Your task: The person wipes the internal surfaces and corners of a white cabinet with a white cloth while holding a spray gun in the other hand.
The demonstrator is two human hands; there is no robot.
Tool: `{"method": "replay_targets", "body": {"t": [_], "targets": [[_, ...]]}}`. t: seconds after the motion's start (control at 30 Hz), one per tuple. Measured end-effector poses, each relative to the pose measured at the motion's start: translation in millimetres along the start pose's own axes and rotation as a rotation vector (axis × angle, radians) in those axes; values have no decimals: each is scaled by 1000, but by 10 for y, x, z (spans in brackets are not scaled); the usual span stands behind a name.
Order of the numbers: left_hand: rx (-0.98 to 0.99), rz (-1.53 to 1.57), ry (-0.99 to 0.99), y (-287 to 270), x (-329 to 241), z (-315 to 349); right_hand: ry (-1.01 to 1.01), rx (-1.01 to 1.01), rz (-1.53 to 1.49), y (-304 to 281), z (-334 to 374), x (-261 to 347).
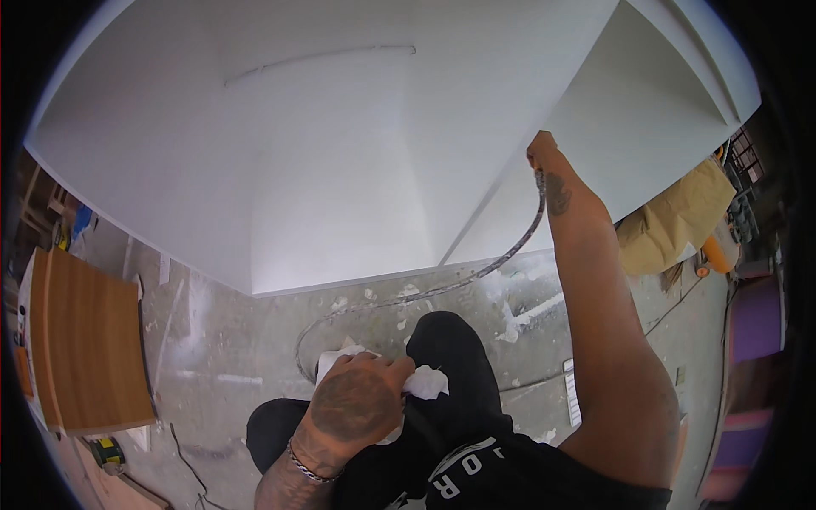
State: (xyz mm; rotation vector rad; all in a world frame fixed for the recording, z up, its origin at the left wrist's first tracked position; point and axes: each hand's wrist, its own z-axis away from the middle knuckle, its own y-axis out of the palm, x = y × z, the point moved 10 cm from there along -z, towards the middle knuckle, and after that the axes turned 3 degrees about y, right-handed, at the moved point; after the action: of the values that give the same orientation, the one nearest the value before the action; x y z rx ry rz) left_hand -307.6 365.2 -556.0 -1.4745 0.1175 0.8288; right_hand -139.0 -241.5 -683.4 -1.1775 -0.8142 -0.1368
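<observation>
My left hand (pixel 357 404) is closed around a crumpled white cloth (pixel 427 383), held low over my knees. Bits of the cloth stick out on both sides of the fist. My right arm is stretched forward, its hand (pixel 542 150) closed in front of the white cabinet (pixel 340 170), near a divider edge. From below that fist a speckled, paint-stained hose (pixel 510 249) hangs and curves down to the left, then loops behind my left hand. Whatever tool is at the hose's end is hidden by my right hand.
The open white cabinet fills the far side; a dark line curves across its inside. On the left stands a wood-grain panel box (pixel 89 340). A tan covering (pixel 680 217) and purple pieces (pixel 755 319) lie right. The concrete floor (pixel 221 340) has white splotches and cables.
</observation>
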Motion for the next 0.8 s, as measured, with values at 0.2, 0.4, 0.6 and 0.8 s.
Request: {"method": "replay_targets", "body": {"t": [0.2,0.4,0.6,0.8], "targets": [[-18,-45,-36,-28,134,93,270,342,-154,337,591,-291],[-46,35,43,-11,140,-53,337,466,35,342,1174,-722],[-29,-40,80,197,462,-289,350,650,-180,475,1569,-1379],[34,146,197,208,566,-1214,444,331,-346,-814,1735,-3456]]}}
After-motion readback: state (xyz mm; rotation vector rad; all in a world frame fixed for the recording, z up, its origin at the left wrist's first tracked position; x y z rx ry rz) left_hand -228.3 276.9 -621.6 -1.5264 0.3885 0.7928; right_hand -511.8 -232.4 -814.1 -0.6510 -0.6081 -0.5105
